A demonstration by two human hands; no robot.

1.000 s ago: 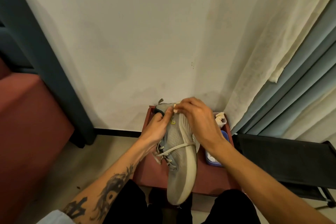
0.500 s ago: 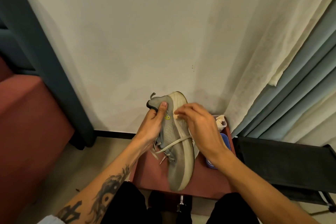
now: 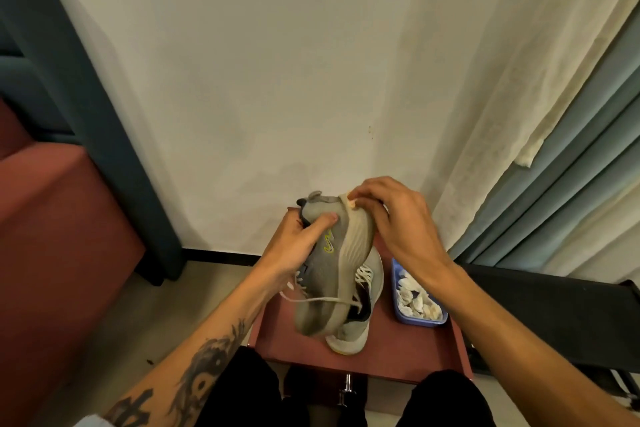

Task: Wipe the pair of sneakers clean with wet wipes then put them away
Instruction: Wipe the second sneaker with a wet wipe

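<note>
while left hand (image 3: 294,246) grips the grey sneaker (image 3: 332,263), right hand (image 3: 398,218) fingers pinch a wipe (image 3: 351,203); its yellow logo is unreadable.

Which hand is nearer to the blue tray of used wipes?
Right. The right hand is at the held sneaker's heel, its wrist above the blue tray; the left hand grips the sneaker's far side.

Wall (image 3: 277,62): off-white, fills centre of frame, faint stains low down. Dark baseboard (image 3: 221,255) along its foot. Upper left: teal frame (image 3: 104,135) runs diagonally down to the floor (image 3: 166,308). Left edge: red-brown block (image 3: 55,246). Right: cream curtain (image 3: 519,80) hangs over blue-grey curtain (image 3: 581,163). Lower right: black cot (image 3: 554,315), part out of frame. Bottom centre: red-brown stool (image 3: 398,354). Black trousers (image 3: 239,392) at bottom edge.
</note>
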